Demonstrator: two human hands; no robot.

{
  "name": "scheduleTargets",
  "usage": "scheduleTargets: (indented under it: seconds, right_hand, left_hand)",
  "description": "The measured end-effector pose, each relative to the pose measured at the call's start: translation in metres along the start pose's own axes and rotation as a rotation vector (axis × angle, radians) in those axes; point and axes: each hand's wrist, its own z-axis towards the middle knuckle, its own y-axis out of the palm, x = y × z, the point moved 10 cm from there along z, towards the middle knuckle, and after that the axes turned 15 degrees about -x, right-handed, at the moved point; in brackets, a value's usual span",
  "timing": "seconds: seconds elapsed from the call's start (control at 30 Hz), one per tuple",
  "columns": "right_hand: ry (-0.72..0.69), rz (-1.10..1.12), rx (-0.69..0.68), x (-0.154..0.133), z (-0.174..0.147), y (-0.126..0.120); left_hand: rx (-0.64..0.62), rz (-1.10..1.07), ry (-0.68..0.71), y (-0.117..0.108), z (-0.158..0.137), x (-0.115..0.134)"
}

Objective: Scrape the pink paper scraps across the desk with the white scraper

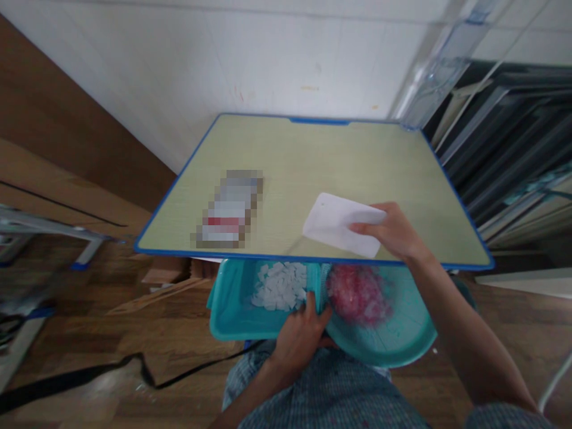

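My right hand pinches a flat white plastic card with rounded corners and a small hole near one corner. It holds the card over the front part of the pale board, which has a blue rim. Below the board's front edge, my left hand is closed around the right rim of a rectangular teal basin, some fingertips reaching inside. Small white flat pieces lie heaped in that basin. Beside it, a round teal basin contains a pink, clear-looking heap, blurred in detail.
A pixelated phone-like object lies on the board's left side. Behind the board rises a white wall. Dark stacked panels stand at right, near a clear plastic tube. A black strap crosses at lower left.
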Motion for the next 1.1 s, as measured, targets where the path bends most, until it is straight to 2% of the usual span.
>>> scheduleTargets:
  seconds: [0.17,0.27,0.37,0.43,0.5,0.57,0.67,0.9,1.0,1.1]
  right_hand:
    - [0.032,0.030,0.146,0.026,-0.020,-0.049]
    - [0.057,0.016,0.191,0.035,-0.034,-0.068]
    - [-0.013,0.041,0.268,0.028,-0.048,-0.091]
    - [-0.067,0.040,0.410,0.022,-0.061,-0.116]
    - [-0.060,-0.039,0.546,0.019,-0.070,-0.140]
    - [-0.034,-0.148,0.574,0.016,-0.068,-0.150]
    - [-0.061,-0.214,0.458,0.011,-0.044,-0.140]
    - [-0.166,-0.239,-0.014,-0.016,0.022,-0.067]
    - [-0.172,-0.257,-0.235,-0.020,0.029,-0.047]
    - [-0.150,-0.265,-0.421,-0.019,0.022,-0.036]
  left_hand:
    - [-0.018,-0.017,-0.001,-0.001,-0.001,0.000]
    - [-0.028,-0.033,-0.010,-0.001,0.000,-0.002]
    - [-0.030,-0.038,-0.017,0.000,0.001,-0.003]
    - [-0.026,-0.037,-0.014,0.001,0.001,-0.003]
    - [-0.020,-0.037,-0.014,0.000,0.001,-0.003]
    - [-0.012,-0.036,-0.017,-0.001,0.001,-0.003]
    - [-0.009,-0.035,-0.028,-0.001,0.001,-0.004]
    - [-0.038,-0.041,-0.042,0.002,0.002,-0.007]
    - [-0.038,-0.032,-0.046,0.002,0.002,-0.007]
    - [-0.046,-0.031,-0.048,0.001,0.001,-0.007]
